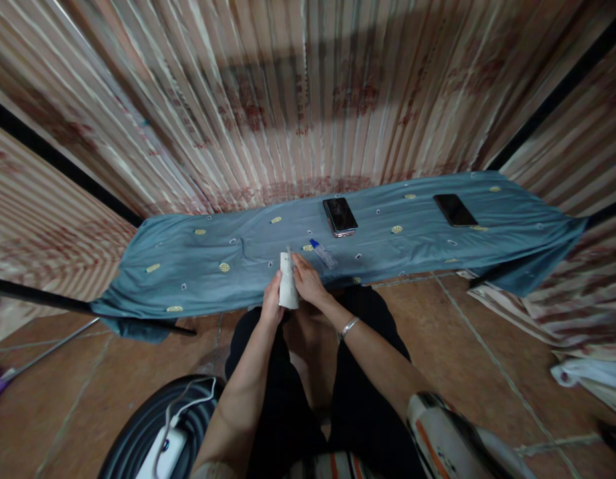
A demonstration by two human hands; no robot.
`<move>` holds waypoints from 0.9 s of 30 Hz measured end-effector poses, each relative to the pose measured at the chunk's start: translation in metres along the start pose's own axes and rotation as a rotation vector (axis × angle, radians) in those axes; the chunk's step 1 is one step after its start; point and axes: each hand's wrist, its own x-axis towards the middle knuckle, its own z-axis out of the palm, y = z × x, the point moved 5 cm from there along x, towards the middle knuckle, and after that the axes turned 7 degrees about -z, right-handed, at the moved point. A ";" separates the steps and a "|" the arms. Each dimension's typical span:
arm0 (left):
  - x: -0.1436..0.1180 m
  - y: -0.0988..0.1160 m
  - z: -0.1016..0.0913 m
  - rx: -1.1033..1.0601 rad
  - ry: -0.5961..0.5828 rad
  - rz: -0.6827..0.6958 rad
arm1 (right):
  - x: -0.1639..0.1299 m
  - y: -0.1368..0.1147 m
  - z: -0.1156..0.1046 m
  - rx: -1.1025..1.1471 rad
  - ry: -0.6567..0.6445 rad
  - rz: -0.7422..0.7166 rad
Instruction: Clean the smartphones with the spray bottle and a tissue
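Above my knees, at the near edge of the cloth-covered table [248,256], I hold an elongated white object [289,286]; its kind is not clear. A small pale piece shows at its far end. My left hand [273,296] is closed around its left side. My right hand [308,279] grips its right side, with the fingertips near the far end. Just beyond my right hand lies a small clear tube with a blue cap [324,254]. Farther back, a black-screened phone [340,214] rests on top of another flat device.
A dark phone [455,209] lies toward the table's right end. Striped curtains [308,100] hang behind and at both sides, with black poles [63,156] at the sides. On the floor at lower left, a white power bank [164,456] with a cable sits on a black round ribbed object [126,432].
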 end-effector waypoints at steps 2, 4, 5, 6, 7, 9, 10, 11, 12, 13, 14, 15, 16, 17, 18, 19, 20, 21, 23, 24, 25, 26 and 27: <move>0.001 0.000 0.000 -0.015 0.002 0.000 | -0.001 0.001 0.002 0.016 0.010 -0.002; 0.001 0.000 0.000 -0.025 0.011 -0.007 | -0.002 0.003 0.004 0.009 0.004 0.013; 0.001 0.000 0.000 -0.026 0.014 -0.013 | -0.003 0.004 0.006 0.007 0.001 0.022; 0.001 0.000 -0.001 -0.027 0.017 -0.019 | -0.003 0.004 0.006 0.008 0.001 0.025; 0.000 0.000 -0.001 -0.029 0.017 -0.026 | -0.004 0.004 0.007 0.014 0.005 0.021; 0.001 0.001 -0.002 -0.034 0.012 -0.040 | -0.005 0.002 0.007 0.026 0.016 0.002; 0.001 0.001 -0.002 -0.037 0.007 -0.050 | -0.006 0.001 0.007 0.024 0.016 -0.003; 0.002 0.002 -0.003 -0.040 0.001 -0.061 | -0.007 0.000 0.007 0.014 0.009 -0.001; 0.002 0.002 -0.003 -0.044 -0.007 -0.069 | -0.008 -0.001 0.008 0.000 -0.004 0.004; 0.003 0.002 -0.004 -0.050 -0.012 -0.072 | -0.009 -0.003 0.008 -0.016 -0.020 0.007; 0.004 0.003 -0.005 -0.058 -0.013 -0.069 | -0.010 -0.004 0.008 -0.029 -0.035 0.003; 0.005 0.004 -0.006 -0.065 -0.013 -0.065 | -0.011 -0.006 0.009 -0.037 -0.046 -0.007; 0.006 0.004 -0.006 -0.072 -0.013 -0.061 | -0.013 -0.008 0.009 -0.041 -0.052 -0.022; 0.006 0.005 -0.007 -0.077 -0.012 -0.058 | -0.014 -0.010 0.009 -0.041 -0.054 -0.039; 0.007 0.005 -0.008 -0.080 -0.010 -0.055 | -0.015 -0.012 0.009 -0.040 -0.053 -0.054; 0.007 0.005 -0.008 -0.083 -0.009 -0.052 | -0.016 -0.013 0.009 -0.039 -0.052 -0.066; 0.007 0.005 -0.009 -0.086 -0.009 -0.047 | -0.016 -0.014 0.009 -0.040 -0.053 -0.075; 0.007 0.006 -0.009 -0.090 -0.006 -0.042 | -0.017 -0.014 0.009 -0.043 -0.057 -0.081; 0.006 0.006 -0.008 -0.101 0.002 -0.030 | -0.019 -0.016 0.010 -0.056 -0.073 -0.084; 0.006 0.007 -0.008 -0.107 0.010 -0.025 | -0.019 -0.017 0.010 -0.063 -0.083 -0.085; 0.005 0.008 -0.008 -0.112 0.020 -0.020 | -0.020 -0.018 0.011 -0.070 -0.091 -0.087; 0.004 0.008 -0.008 -0.114 0.031 -0.015 | -0.021 -0.019 0.011 -0.074 -0.096 -0.092; 0.004 0.009 -0.007 -0.114 0.039 -0.009 | -0.023 -0.021 0.012 -0.078 -0.096 -0.099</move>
